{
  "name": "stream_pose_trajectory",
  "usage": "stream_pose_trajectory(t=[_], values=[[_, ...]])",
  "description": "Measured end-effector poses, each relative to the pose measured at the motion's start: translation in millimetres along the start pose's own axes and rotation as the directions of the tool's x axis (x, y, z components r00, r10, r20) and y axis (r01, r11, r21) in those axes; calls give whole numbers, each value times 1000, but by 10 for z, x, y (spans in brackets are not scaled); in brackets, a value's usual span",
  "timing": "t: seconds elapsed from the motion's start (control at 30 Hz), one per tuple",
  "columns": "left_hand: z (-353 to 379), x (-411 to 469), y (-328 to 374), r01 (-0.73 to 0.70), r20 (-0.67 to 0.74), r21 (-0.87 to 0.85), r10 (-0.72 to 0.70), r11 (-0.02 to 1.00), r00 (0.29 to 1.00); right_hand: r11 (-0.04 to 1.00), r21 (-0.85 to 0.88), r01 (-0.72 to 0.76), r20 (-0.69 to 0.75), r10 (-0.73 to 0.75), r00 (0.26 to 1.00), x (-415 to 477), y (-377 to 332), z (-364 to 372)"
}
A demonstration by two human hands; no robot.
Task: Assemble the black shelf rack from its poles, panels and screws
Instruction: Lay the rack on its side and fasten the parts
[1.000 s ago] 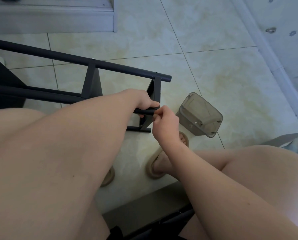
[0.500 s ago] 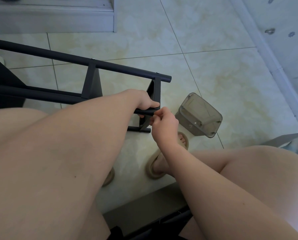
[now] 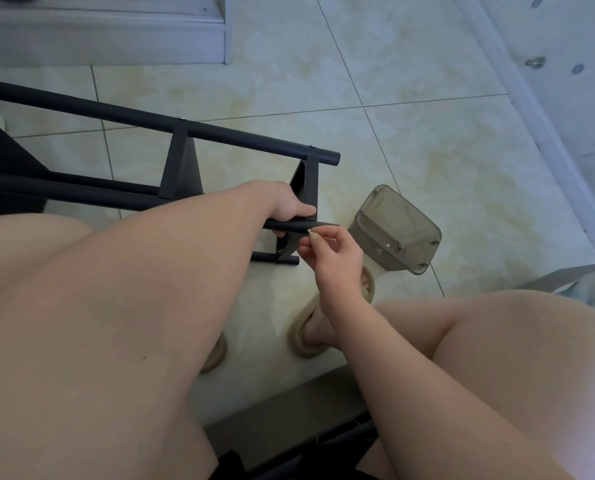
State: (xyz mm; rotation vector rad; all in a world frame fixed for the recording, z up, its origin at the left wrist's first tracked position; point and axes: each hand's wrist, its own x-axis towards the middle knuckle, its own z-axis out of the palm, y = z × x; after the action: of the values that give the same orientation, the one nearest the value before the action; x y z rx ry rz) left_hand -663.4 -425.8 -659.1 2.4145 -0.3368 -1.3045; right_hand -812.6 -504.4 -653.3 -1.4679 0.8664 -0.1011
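At the bottom edge of the frame lie dark shapes too dim to make out, with the person's bare thighs on either side and both forearms reaching up toward the centre. Just beyond, two feet in beige sandals [image 3: 308, 344] stand on the pale tiled floor [image 3: 427, 133]. At the centre the right hand [image 3: 334, 258] has its fingers curled, thumb and forefinger pinching a small pale screw [image 3: 309, 232], which sits at the side of the near pole [image 3: 315, 225] close to its free end. The left hand [image 3: 287, 207] grips that same pole just left of the screw, fingers wrapped round it and thumb lying along the top. The pole belongs to the black shelf rack [image 3: 180, 171], which lies on its side on the floor and runs from the centre out past the left edge. A far pole [image 3: 220, 133] slants across above the near one, with dark panels standing between them, and small bright screw heads show on its top. The left forearm hides much of the near pole. Just right of the hands, apart from the rack, a translucent grey plastic container [image 3: 393, 226] rests tilted on the tiles. In the upper left is a white step [image 3: 116, 39]. Along the right runs a white skirting below a pale wall [image 3: 573, 109] with small fittings on it.
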Motion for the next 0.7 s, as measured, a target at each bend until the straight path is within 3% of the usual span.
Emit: stream_pose_trajectory(t=[0.1, 0.2, 0.37, 0.5, 0.6, 0.7], values=[[-2, -4, -11, 3, 7, -8, -3, 1000, 1000, 939, 294, -176, 17, 179, 984, -6, -5, -20], [8, 1, -19, -3, 8, 10, 3, 1000, 1000, 934, 297, -197, 24, 199, 980, -3, -25, -8], [15, 22, -17, 1, 4, 19, -1, 1000, 1000, 998, -6, -62, -20, 62, 998, 41, -76, 17], [5, 43, -15, 9, 19, 11, -9, 1000, 1000, 914, -390, 115, 19, -117, 993, 40, -52, 20], [1, 45, -15, 13, 24, 5, -13, 1000, 1000, 824, -532, 196, 62, -193, 979, 46, -24, 27], [3, 54, -2, 8, 6, 11, -8, 1000, 1000, 813, -543, 210, 57, -214, 975, 67, -31, 42]])
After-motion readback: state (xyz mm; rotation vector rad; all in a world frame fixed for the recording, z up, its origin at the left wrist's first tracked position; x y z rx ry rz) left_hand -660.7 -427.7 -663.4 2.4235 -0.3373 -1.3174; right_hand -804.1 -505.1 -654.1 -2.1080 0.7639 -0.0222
